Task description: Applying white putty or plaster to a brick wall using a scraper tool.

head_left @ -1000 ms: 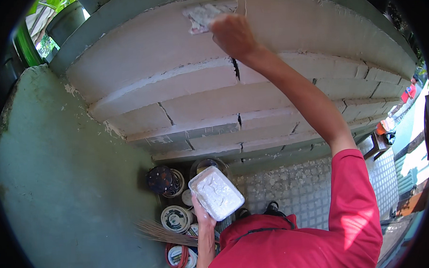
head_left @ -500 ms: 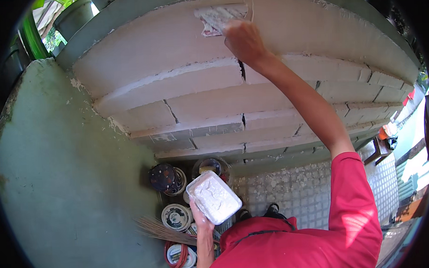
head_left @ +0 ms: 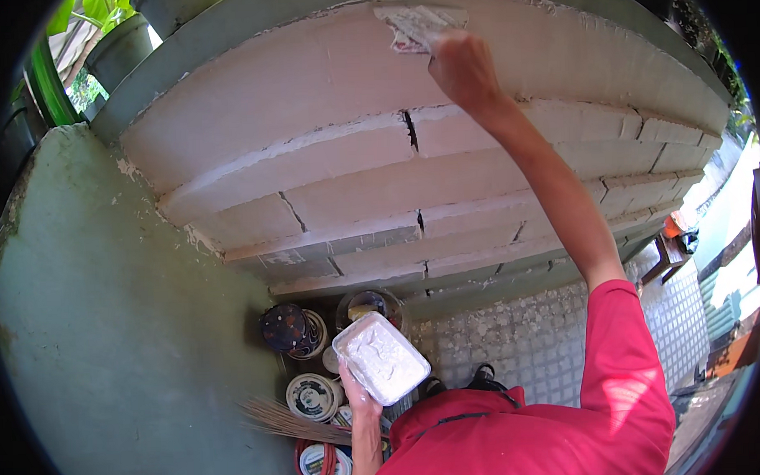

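Note:
High on the pinkish coated wall (head_left: 308, 81), my right hand (head_left: 466, 71) grips a flat, whitish scraper (head_left: 419, 25) with red patches near its lower edge. Its face lies against the wall and looks smeared with white paste. My right arm is stretched out, and the closed fingers partly cover the scraper's lower right end. Lower down, at the left of my body, my left hand (head_left: 359, 393) supports a white rectangular tub (head_left: 409, 393) from its left side and beneath. White paste (head_left: 384, 355) with an uneven surface fills the tub; the fingers under it are hidden.
Paint buckets (head_left: 313, 397), a dark speckled container (head_left: 283, 327) and a bundle of thin sticks (head_left: 290, 412) crowd the corner by the green side wall (head_left: 131, 313). The wall ahead has stepped ledges with dark cracks. Tiled floor (head_left: 526, 333) runs rightward to a small wooden stool (head_left: 668, 257).
My right hand and the scraper have shifted right and slightly up in the picture, while the view itself has moved a little. The tub stays in my left hand.

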### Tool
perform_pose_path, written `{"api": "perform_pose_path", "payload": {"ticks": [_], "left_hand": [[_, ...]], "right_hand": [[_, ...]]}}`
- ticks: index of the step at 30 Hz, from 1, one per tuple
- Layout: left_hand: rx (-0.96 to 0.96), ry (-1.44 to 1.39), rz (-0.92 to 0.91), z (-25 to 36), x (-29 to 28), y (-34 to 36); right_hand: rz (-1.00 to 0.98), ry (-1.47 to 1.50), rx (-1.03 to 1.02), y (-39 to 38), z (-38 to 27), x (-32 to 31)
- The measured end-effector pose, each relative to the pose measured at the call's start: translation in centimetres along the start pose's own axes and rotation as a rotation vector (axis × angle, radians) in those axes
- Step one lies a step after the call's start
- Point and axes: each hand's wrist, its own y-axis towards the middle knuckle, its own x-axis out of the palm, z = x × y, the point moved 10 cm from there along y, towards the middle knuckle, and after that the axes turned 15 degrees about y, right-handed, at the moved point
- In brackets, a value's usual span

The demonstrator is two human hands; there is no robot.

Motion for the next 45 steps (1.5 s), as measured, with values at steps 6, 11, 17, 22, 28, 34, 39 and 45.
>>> {"api": "perform_pose_path", "payload": {"ticks": [6,11,17,22,28,34,39,45], "left_hand": [[0.018,-0.006,-0.021,0.3,0.4,0.5],[-0.011,-0.007,-0.054,-0.2,0.0,1.1],[-0.002,-0.035,-0.027,0.3,0.3,0.9],[0.004,-0.027,0.004,0.1,-0.2,1.0],[0.015,-0.029,-0.024,0.3,0.2,1.9],[0.025,-0.075,-0.033,0.6,1.3,1.5],[0.011,-0.057,-0.065,0.6,1.2,1.1],[0.032,-0.060,-0.019,1.2,0.8,1.5]], "right_hand": [[-0.127,-0.045,-0.001,-6.7,0.6,3.6],[-0.017,0.368,0.103,-7.5,-1.4,0.1],[0.400,0.288,0.708,-8.0,7.0,-6.4],[0.465,0.008,0.596,-8.1,3.7,0.0],[0.481,0.511,0.443,-2.3,-7.5,6.0],[0.480,0.600,0.458,-2.6,-5.2,3.7],[0.580,0.371,0.637,-5.8,5.8,-4.5],[0.384,0.206,0.544,-2.4,-1.2,0.7]]}}
